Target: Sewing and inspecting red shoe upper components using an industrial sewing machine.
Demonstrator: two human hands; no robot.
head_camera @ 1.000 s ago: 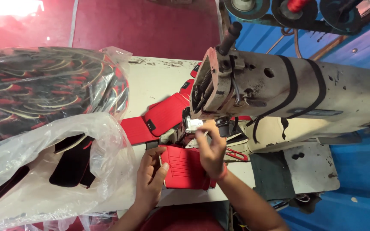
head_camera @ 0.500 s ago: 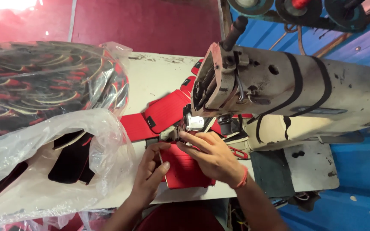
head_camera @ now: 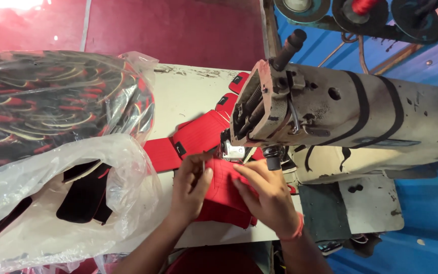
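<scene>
A red ribbed fabric piece (head_camera: 222, 195) lies on the sewing table just in front of the needle area of a worn industrial sewing machine (head_camera: 330, 114). My left hand (head_camera: 191, 185) pinches its left edge with fingers on top. Pressed flat on the right side of the piece, my right hand (head_camera: 267, 195) has its fingertips near the presser foot (head_camera: 231, 151). A chain of sewn red pieces with black tabs (head_camera: 198, 134) trails away behind the machine toward the far left.
A clear plastic bag with black cut pieces (head_camera: 62, 198) lies at the near left. A second bag of black and red parts (head_camera: 51, 106) sits behind it. The white table (head_camera: 188, 89) ends at a red wall. Thread spools (head_camera: 366, 7) stand at the top right.
My right hand has come down from the needle area onto the red piece. Both hands have shifted the piece closer under the presser foot.
</scene>
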